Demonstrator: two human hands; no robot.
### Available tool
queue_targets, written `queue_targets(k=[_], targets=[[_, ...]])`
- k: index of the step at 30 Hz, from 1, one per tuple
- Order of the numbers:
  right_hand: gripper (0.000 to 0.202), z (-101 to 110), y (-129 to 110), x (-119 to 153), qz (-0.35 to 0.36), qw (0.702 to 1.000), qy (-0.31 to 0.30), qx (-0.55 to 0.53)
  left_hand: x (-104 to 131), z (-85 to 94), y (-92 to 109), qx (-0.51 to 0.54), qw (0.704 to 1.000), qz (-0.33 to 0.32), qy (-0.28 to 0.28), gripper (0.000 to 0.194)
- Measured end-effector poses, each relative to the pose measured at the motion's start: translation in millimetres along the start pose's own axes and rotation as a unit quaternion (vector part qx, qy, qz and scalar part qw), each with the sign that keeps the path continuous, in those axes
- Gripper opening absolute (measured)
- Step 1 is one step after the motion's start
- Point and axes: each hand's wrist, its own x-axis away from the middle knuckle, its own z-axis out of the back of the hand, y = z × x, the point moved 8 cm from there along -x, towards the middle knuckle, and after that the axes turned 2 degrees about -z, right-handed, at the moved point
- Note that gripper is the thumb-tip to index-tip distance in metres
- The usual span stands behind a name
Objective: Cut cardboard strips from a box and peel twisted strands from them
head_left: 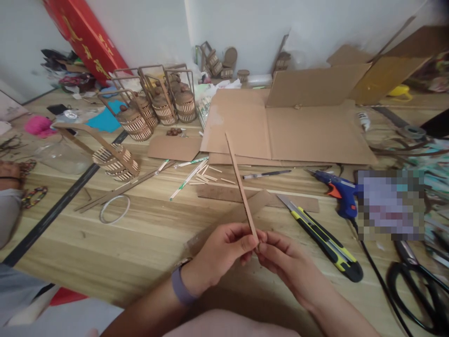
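1. Nearest the camera, the left hand [224,252] and right hand [293,263] meet over the near side of the tabletop [140,252], each with thumb and fingers pinched closely on the lower end of a thin brown cardboard strip [240,187].
2. The strip's other end rises free toward the tabletop's far edge — light, even pressure should suit it, as it probably creases easily.
3. Work with both pinches close together, so any bend falls exactly between them.
4. Mind the utility knife [322,240], blade exposed, toward the right edge.
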Motion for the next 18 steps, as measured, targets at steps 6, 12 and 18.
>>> queue_targets(k=[6,12,18], targets=[[0.031,10,-30,7,0.202,0.963,0.087,0.154,0,10.2,-3,0.054,0.996,0.028,0.064,0.052],[0.012,2,-59,31,0.368,0.845,0.16,0.353,0,13.1,-7,0.041,0.996,0.036,0.07,0.054],[0.013,-9,-62,41,0.438,0.783,0.173,0.407,1,13.9,-6,0.023,0.996,0.032,0.076,0.053]])
